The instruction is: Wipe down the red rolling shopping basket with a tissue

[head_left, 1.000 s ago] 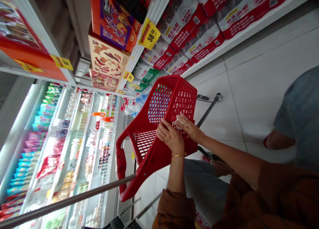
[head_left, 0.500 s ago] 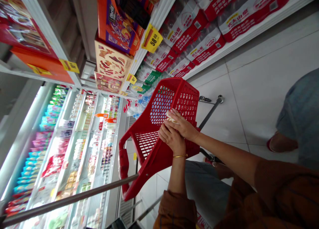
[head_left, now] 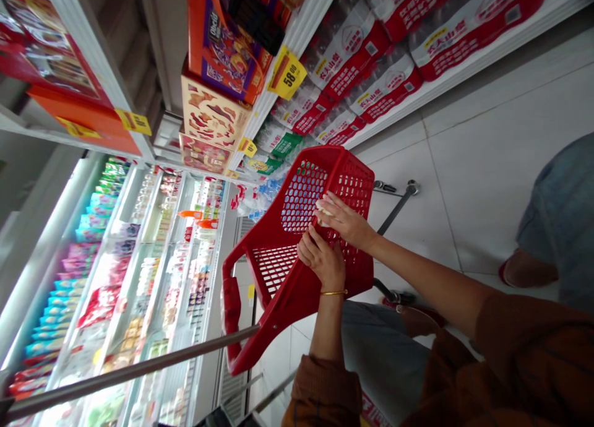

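Red cart (head_left: 301, 291) carries white cloth (head_left: 323, 211) on its near top edge, held under right hand's (head_left: 348, 221) close fingers, while left hand (head_left: 323, 260) bends there, grip unclear; wiping seems in hand, calling for steady pressure.

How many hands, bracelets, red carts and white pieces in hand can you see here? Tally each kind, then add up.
Hands, left hand and right hand: 2
Bracelet: 1
Red cart: 1
White piece in hand: 1
Total: 5
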`<state>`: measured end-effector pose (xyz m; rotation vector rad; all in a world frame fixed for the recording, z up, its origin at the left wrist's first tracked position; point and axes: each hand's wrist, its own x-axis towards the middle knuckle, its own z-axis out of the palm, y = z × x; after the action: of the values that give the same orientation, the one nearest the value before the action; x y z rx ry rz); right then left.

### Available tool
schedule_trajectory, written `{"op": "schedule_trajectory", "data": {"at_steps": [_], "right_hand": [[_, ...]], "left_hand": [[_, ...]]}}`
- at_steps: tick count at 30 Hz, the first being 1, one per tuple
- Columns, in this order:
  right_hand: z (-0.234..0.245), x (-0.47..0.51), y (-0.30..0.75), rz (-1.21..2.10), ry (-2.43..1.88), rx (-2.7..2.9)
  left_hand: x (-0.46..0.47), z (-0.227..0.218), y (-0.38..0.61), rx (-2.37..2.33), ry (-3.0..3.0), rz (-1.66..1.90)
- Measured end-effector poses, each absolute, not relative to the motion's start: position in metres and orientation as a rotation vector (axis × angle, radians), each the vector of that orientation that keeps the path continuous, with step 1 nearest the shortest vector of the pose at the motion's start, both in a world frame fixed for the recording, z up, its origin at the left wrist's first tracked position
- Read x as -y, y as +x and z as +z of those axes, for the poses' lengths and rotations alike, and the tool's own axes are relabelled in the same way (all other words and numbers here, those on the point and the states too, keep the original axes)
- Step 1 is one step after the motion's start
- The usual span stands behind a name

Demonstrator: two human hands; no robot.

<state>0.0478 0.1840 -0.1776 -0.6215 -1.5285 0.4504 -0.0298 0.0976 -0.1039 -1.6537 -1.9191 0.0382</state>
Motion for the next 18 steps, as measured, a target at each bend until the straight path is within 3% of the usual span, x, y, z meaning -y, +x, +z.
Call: {"op": "schedule_trajectory", "data": {"at_steps": [18], "right_hand": [[-0.167,-0.171,0.062,0.498,-0.729,1.444]], "left_hand": [[-0.083,-0.089,-0.037,1.831,-1.768,-0.009]]}}
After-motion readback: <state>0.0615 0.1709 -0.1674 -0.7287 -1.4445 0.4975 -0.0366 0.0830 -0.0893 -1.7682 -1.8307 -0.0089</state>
